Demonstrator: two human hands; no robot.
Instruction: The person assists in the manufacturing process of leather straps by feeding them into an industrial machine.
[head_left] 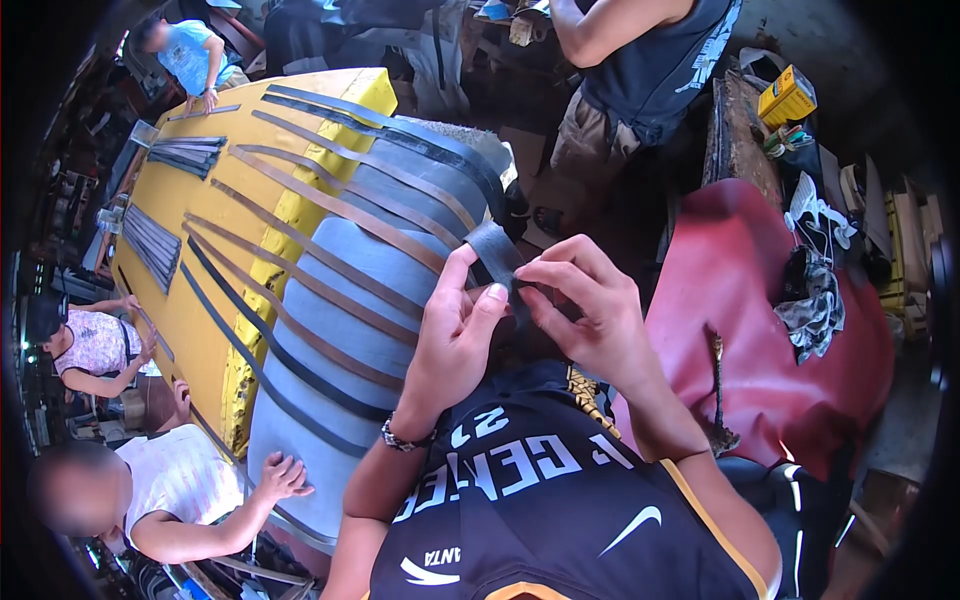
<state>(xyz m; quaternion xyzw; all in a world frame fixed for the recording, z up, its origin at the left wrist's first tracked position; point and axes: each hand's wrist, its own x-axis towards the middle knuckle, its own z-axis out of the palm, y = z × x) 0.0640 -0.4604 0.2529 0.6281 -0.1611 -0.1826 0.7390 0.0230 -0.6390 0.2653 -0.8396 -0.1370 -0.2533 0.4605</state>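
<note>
Dark rubber strip (497,255) — one — I pinch between both hands, left hand (455,335) and right hand (590,305) close together; beyond my left hand, a dozen-odd strips (330,205) cross the yellow table (200,330).

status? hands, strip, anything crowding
Left hand and right hand both pinch the dark strip at its end. More strips lie across the grey-and-yellow table. Co-worker's hand on table edge.

You hold 1 dark grey strap (497,252), flat and flexible, matte surface. Its free end is pinched between your left hand (452,335) and right hand (585,310); the rest runs up-left across the grey cushion (350,300), lying flat.
</note>
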